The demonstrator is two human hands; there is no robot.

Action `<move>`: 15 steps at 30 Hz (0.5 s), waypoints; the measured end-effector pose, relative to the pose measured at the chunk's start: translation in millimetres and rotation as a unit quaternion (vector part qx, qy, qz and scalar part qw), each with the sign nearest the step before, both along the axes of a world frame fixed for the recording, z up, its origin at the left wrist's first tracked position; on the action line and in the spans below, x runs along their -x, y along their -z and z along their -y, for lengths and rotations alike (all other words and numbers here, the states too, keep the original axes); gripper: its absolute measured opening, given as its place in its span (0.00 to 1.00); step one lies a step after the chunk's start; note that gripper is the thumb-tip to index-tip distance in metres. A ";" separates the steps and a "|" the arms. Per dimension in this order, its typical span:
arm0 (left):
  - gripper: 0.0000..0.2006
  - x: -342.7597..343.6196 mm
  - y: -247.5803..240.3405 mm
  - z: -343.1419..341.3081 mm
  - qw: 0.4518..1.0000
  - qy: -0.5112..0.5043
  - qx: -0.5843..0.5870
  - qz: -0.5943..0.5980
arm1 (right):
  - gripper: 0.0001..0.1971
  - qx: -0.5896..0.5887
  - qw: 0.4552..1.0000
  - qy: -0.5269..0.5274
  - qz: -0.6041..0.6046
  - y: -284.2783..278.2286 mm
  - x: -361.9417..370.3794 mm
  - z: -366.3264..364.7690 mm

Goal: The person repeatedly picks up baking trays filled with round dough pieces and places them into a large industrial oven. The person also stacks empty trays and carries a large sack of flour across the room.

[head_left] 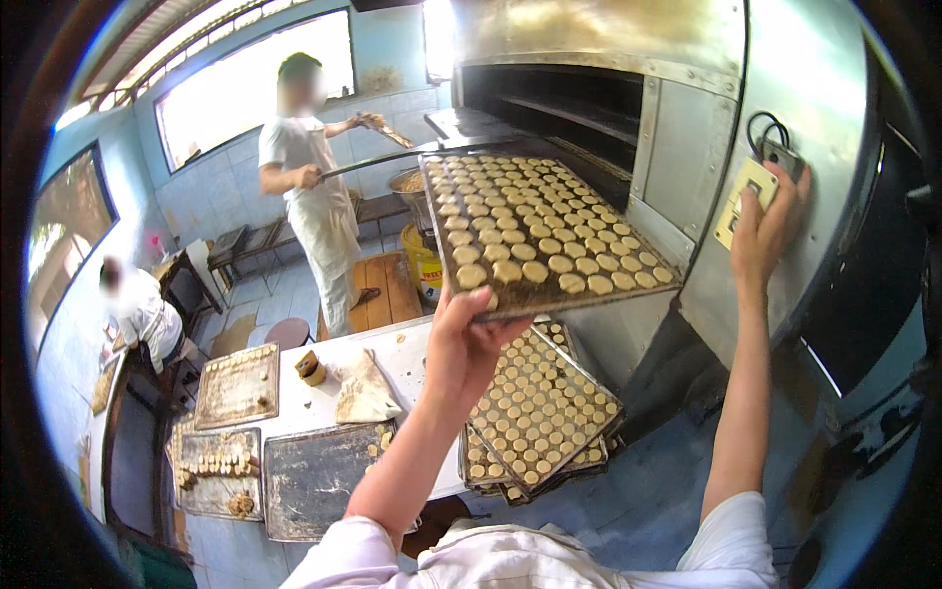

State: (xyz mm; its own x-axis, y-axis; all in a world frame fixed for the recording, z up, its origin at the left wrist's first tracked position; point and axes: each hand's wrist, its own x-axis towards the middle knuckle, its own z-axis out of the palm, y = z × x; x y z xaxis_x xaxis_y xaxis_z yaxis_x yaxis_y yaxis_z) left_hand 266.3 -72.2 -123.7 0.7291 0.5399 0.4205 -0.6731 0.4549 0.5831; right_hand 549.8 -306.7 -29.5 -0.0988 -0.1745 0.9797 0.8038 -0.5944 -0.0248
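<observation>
My left hand [464, 355] holds up a dark baking tray [551, 303] by its near edge, thumb on top and fingers beneath. Rows of pale round cookies [540, 230] cover the tray, which is tilted in front of the open oven [559, 103]. On the oven's metal side, my right hand [768, 231] is closed around a yellow-faced switch box [731, 211], with the thumb against its switches. A dark cable loops out above the box. At the far left of the tray, a long-handled flat tool [378, 163] reaches toward it from a co-worker [312, 177].
Below the raised tray, more cookie-filled trays [540, 417] are stacked on a white table [422, 348]. Farther left on it lie a cloth [365, 389], a small brown container [310, 368] and a mostly bare tray [314, 481]. Another person [142, 309] sits at the far left.
</observation>
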 end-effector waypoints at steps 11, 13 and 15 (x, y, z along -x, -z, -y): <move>0.20 -187.4 -65.1 -180.2 0.996 0.040 -0.042 0.065 | 0.20 0.020 0.999 -0.001 0.026 -15.4 1.0 -0.3; 0.21 -214.0 -66.3 -224.4 0.999 0.035 0.005 0.000 | 0.20 0.014 0.999 0.002 0.033 -16.6 1.0 -4.8; 0.21 -227.9 -61.2 -231.8 0.997 0.039 0.058 -0.031 | 0.20 0.016 0.999 0.007 0.038 -16.8 0.6 -0.7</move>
State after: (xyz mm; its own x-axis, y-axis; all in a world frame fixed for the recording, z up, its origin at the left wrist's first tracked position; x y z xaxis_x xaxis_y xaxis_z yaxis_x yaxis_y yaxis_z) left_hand 494.2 159.6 -62.4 0.7936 0.5229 0.3111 -0.5973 0.5719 0.5623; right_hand 549.1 -306.0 -12.8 -0.1747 -0.1422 0.9743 0.7944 -0.6049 0.0541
